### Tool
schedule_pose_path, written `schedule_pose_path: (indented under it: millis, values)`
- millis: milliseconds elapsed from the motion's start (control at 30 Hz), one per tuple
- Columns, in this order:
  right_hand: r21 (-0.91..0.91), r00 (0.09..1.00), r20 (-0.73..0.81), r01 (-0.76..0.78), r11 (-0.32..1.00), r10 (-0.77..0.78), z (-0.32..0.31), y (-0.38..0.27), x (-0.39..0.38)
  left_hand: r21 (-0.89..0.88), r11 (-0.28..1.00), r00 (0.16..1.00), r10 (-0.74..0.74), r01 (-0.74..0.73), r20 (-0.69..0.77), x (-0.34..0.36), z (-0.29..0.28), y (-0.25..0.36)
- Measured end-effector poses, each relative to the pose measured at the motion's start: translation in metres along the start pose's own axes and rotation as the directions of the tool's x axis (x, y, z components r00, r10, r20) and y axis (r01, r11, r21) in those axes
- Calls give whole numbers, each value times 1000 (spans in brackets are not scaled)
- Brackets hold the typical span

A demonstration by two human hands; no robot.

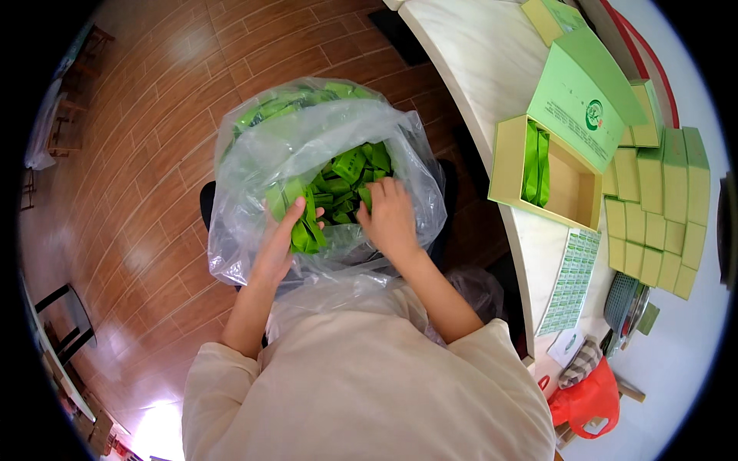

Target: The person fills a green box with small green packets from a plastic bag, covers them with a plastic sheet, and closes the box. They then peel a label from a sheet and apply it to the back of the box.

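A large clear plastic bag (315, 127) stands open in front of me, filled with small green foil packets (350, 165). At the left side of its mouth my left hand (277, 244) is closed around a bunch of green packets (307, 234), thumb on top. My right hand (393, 219) reaches into the right side of the bag. Its fingers are curled down on a green packet (366, 198) among the loose ones, and the fingertips are partly hidden.
On the white table (453, 46) at right, an open pale green box (573, 192) holds a few upright green packets (536, 165). Behind it stand stacked boxes (653, 207). Nearer are a sticker sheet (570, 280) and a red plastic bag (588, 399). Brown tiles (154, 154) cover the floor.
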State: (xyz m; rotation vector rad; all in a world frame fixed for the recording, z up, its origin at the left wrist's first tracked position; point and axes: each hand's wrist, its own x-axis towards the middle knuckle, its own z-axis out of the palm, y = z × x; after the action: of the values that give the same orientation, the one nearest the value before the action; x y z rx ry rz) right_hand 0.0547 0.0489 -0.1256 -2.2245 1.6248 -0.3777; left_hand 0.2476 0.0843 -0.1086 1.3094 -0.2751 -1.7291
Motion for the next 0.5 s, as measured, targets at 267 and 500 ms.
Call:
schedule_pose_path:
  millis: [267,500]
  values:
    - [-73,996,-37,-87,994,84,14,24,-11,35,999,1000,0,-1,16,-1,-7,-3]
    - [813,927,32,-242,530,374,-35,5,-26,0,1000,1000,-28,28,11,-4,0,1]
